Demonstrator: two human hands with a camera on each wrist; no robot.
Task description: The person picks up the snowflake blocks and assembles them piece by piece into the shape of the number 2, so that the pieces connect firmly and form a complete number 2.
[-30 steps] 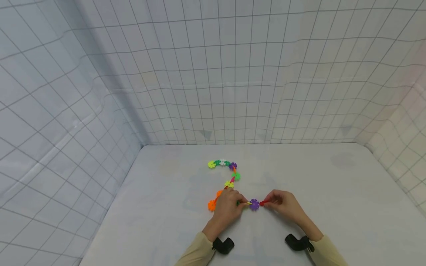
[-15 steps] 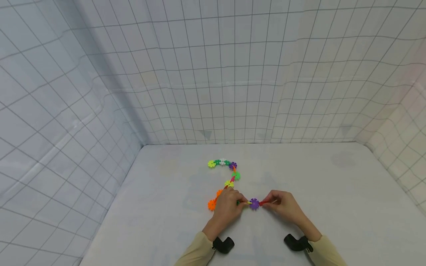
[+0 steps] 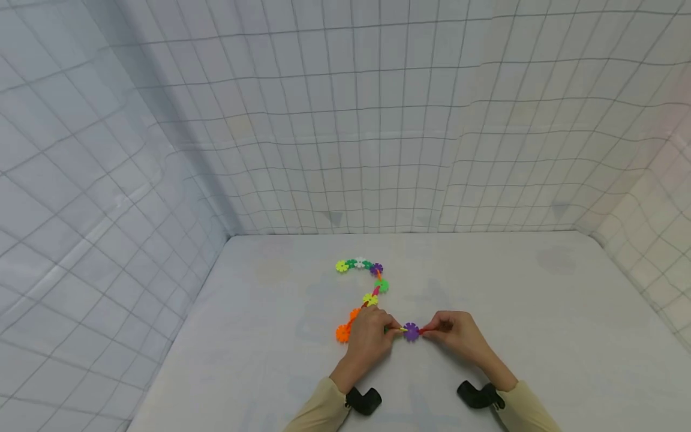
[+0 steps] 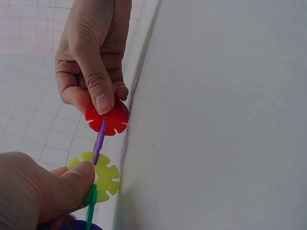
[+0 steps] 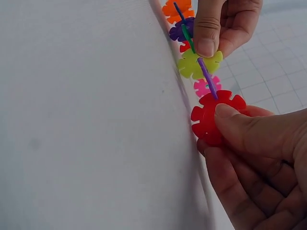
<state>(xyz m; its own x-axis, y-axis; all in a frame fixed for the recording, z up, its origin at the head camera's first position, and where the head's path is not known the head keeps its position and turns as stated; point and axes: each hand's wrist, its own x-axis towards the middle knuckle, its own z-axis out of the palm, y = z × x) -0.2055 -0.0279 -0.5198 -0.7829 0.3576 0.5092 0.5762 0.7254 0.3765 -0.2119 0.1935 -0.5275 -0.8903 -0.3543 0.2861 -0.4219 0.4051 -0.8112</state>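
Observation:
My left hand [image 3: 369, 336] pinches a yellow notched plastic snowflake disc [image 4: 107, 176] between thumb and fingers. A red snowflake disc [image 5: 206, 115] is pinched in my right hand [image 3: 459, 336], thumb flat on its face. Between the two, a purple disc [image 3: 411, 332] stands edge-on to them, bridging yellow and red; its right end meets the red disc's notched rim. On the yellow disc's other side a green disc [image 4: 91, 206] links to a dark purple one [image 5: 177, 31], then an orange one [image 5: 172, 10]. My left hand covers part of this chain in the head view.
The linked chain curves away across the white table [image 3: 243, 348], past orange discs [image 3: 342, 333], a light green disc [image 3: 382, 285] and a white disc [image 3: 360, 262] to a yellow end disc [image 3: 342, 266]. Grid-patterned white sheets [image 3: 345, 120] rise behind and at both sides.
My right hand has shifted slightly left with the red disc, which now sits closer against the purple disc and looks more edge-on. My left hand has stayed nearly still.

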